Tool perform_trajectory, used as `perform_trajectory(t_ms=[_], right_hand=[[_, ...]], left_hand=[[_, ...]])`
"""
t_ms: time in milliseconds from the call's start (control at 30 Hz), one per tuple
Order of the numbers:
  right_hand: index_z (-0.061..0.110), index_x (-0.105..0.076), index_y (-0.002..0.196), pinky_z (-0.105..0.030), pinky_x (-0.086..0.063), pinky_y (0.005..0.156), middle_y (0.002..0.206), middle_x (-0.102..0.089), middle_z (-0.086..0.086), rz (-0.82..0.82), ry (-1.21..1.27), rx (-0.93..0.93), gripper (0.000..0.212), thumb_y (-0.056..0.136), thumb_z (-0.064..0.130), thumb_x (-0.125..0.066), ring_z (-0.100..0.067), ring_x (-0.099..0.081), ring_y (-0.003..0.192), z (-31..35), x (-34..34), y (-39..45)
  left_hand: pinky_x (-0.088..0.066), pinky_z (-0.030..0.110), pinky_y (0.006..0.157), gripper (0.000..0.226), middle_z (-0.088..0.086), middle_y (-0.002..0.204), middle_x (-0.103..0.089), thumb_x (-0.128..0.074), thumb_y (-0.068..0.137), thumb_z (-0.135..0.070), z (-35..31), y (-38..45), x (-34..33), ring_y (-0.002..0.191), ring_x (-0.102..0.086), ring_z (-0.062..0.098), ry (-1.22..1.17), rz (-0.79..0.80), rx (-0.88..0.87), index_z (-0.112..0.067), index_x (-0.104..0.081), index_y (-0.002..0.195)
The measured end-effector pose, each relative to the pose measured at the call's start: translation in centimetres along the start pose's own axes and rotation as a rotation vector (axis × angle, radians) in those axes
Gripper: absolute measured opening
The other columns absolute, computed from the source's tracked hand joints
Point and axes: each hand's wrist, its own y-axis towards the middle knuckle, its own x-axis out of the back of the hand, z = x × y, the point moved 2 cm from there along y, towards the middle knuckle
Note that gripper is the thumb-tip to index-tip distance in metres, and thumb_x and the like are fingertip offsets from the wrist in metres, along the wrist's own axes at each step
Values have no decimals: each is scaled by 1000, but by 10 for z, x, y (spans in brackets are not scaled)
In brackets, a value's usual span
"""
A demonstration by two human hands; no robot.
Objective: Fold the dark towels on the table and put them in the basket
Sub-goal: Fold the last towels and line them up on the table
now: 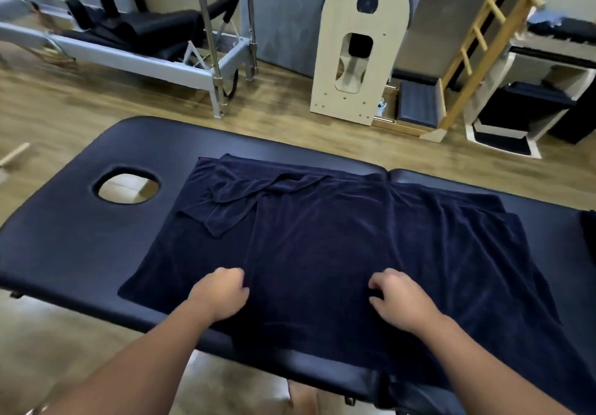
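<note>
A large dark navy towel [338,230] lies spread over the dark padded table [64,237], rumpled along its far left side, where a corner is turned over. Its near edge hangs over the table's front. My left hand [219,295] rests on the towel near the front edge, fingers curled and pinching a ridge of cloth. My right hand [396,298] lies on the towel a little to the right, fingers bent and pressing into the fabric. No basket is in view.
The table has an oval face hole [127,187] at its left end. Another dark item [588,230] shows at the right edge. Beyond the table stand a pilates reformer [145,50], a wooden barrel unit [358,53] and a wooden ladder [477,50] on the wood floor.
</note>
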Motion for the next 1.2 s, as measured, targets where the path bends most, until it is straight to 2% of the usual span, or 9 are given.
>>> perform_trajectory(t_ms=[233, 400, 567, 700, 800, 900, 967, 1133, 1200], right_hand=[[31, -48, 141, -43, -36, 108, 149, -33, 8, -33, -110, 254, 47, 96, 33, -58, -24, -36, 133, 112, 8, 91], [30, -30, 151, -48, -42, 104, 159, -15, -4, -106, -129, 343, 66, 94, 35, -63, -32, -36, 134, 190, 14, 167], [26, -15, 157, -45, -50, 91, 158, -21, -8, -191, -207, 354, 82, 93, 46, -63, -35, -48, 123, 242, 18, 234], [14, -52, 123, -39, -44, 69, 118, -62, -10, -283, -245, 427, 31, 98, 31, -54, -36, -57, 99, 259, 27, 271], [11, -53, 103, -38, -39, 59, 94, -65, -11, -401, -75, 417, 19, 102, 29, -47, -35, -58, 77, 262, 46, 288], [14, -56, 111, -39, -41, 68, 88, -61, -10, -362, 173, 320, 23, 104, 34, -46, -34, -55, 81, 271, 72, 313], [14, -62, 114, -35, -40, 76, 97, -66, -11, -345, 338, 267, 23, 103, 31, -50, -36, -59, 96, 281, 84, 333], [20, -70, 116, -37, -49, 90, 113, -70, -4, 6, 189, 306, 33, 90, 13, -52, -33, -59, 115, 308, 77, 336], [26, -61, 128, -42, -47, 93, 112, -63, 1, 21, 155, 264, 40, 88, 27, -61, -31, -56, 117, 306, 67, 334]], left_hand=[[-50, 44, 86, 21, 5, 117, -43, -56, 91, -34, 78, 0, 15, 112, -46, 29, 90, -247, 276, -18, -48, 103], [-42, 52, 98, 75, 7, 139, -34, -66, 81, -53, 103, 2, 25, 128, -38, 33, -53, -210, 512, -21, -29, 138], [-43, 53, 93, 76, 0, 126, -48, -70, 75, -66, 113, 6, 31, 123, -47, 28, -144, -253, 638, -23, -36, 128], [-40, 46, 89, 50, -6, 108, -53, -70, 80, -66, 128, 11, 36, 115, -45, 23, -104, -170, 654, -26, -55, 106], [-35, 39, 86, 37, -11, 97, -49, -73, 81, -58, 136, 10, 41, 104, -40, 18, -211, -206, 571, -29, -53, 91], [-34, 36, 81, 41, -10, 78, -53, -81, 76, -44, 145, 4, 44, 81, -50, 13, -484, -293, 514, -28, -45, 85], [-42, 37, 86, 42, -12, 83, -57, -83, 70, -40, 155, -1, 46, 80, -54, 10, -652, -308, 547, -33, -48, 91], [-44, 41, 99, 22, -14, 86, -72, -74, 75, -45, 163, -4, 48, 88, -64, 8, -495, -127, 574, -34, -59, 87], [-48, 44, 98, 27, -17, 83, -72, -75, 68, -46, 164, -5, 48, 86, -66, 6, -612, -141, 552, -34, -62, 88]])
